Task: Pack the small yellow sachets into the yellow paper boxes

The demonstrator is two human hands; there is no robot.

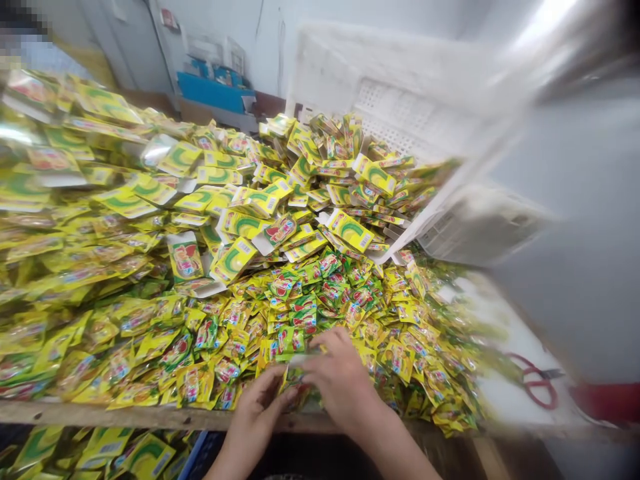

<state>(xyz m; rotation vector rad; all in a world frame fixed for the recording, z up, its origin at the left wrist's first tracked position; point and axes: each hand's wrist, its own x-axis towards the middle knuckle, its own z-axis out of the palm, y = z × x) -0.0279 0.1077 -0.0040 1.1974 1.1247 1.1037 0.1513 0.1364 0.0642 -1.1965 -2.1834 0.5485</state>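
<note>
My left hand (260, 402) is closed, thumb and fingers round a small carton (297, 363) with a white flap, mostly hidden between my hands. Blurred by motion, my right hand (343, 383) bends its fingers over the carton's top; what they pinch, if anything, is hidden. Just beyond my hands lie small sealed sachets (293, 339), green ones with a watermelon picture among many yellow ones. Behind the sachets rises a heap of flat yellow and green cartons (243, 257), several with open white end flaps.
A white plastic crate (400, 120) lies tipped at the back right, cartons spilling from its mouth. Red-handled scissors (537, 387) rest on the white tabletop at right. The table's wooden front edge (125, 415) runs before me; more cartons (105, 447) lie below it at left.
</note>
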